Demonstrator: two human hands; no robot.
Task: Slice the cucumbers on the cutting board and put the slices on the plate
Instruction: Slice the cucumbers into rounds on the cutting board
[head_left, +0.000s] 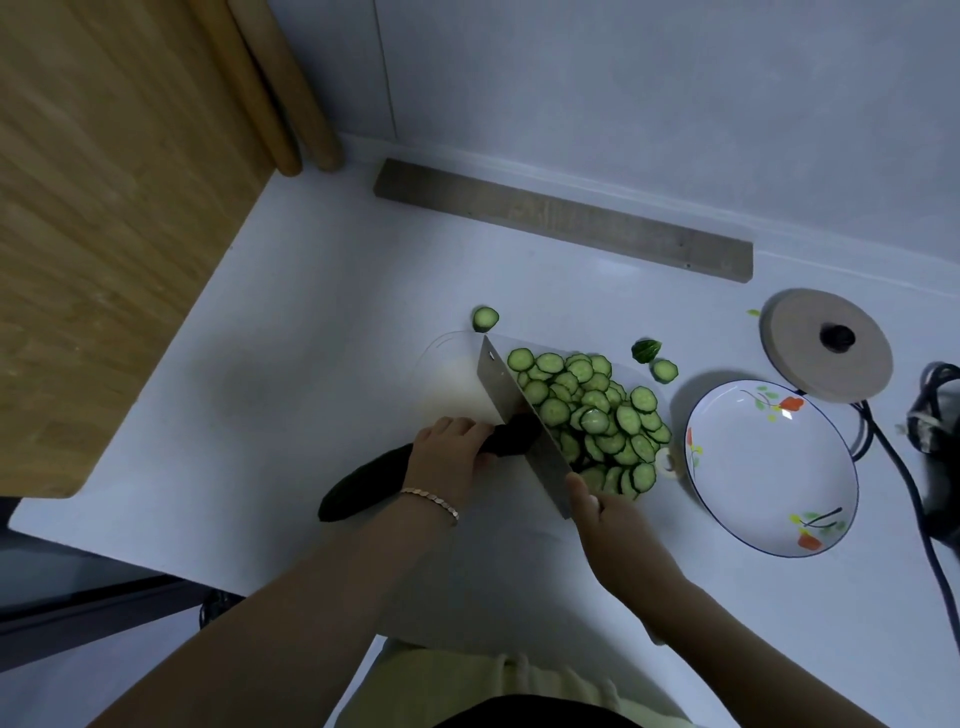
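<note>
Cucumber: one dark, long piece, axis running 8 to 2 o'clock. Its 2 o'clock end sits under the cleaver; its uncut end points to 8 o'clock, toward the near edge of the table.

Left hand: fingers curled over the cucumber's middle and gripping it, fingertips close to the blade's left face.

Right hand: at 5 o'clock of the blade, wrapped round the cleaver's handle, which the hand hides. The blade's edge is down on the cucumber.

Slices: heaped on the cutting board against the blade's 3 o'clock side. The board's outline is hard to make out on the white table.

Plate: at 3 o'clock of the heap, just beside it; no slices on it yet.

Judgement: slicing step is in hand and the transfer has not begun. A long stretch of cucumber is uncut. The next cut calls for lifting the blade, sliding the left hand's grip toward 8 o'clock and keeping the fingertips tucked clear of the edge.
</note>
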